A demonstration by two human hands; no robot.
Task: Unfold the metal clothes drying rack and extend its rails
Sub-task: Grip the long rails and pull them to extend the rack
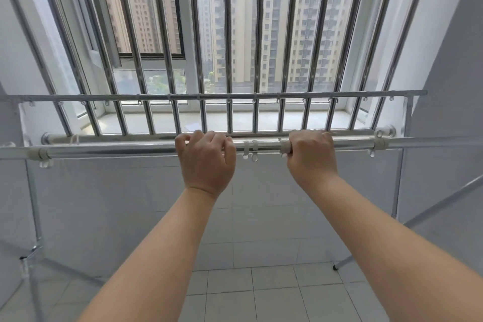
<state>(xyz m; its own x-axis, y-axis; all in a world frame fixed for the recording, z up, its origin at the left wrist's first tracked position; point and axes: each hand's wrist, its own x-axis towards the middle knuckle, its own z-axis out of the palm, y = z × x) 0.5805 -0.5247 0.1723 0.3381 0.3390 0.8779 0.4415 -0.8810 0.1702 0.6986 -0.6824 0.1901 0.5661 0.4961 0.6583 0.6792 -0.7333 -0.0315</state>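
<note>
Two bare forearms reached forward over the tiled floor [261,293]. The left hand [206,158] and right hand [311,155] each curled their fingers fully around the near rail [117,150] of the drying rack, knuckles up, with white plastic clips [249,149] between them. A thinner far rail [209,97] ran beyond, before the barred window [230,34]. No writing was legible.

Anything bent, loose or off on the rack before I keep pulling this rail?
Nothing stands out. Both the left hand and right hand grip the near rail, which runs straight; the far rail looks level too.
</note>
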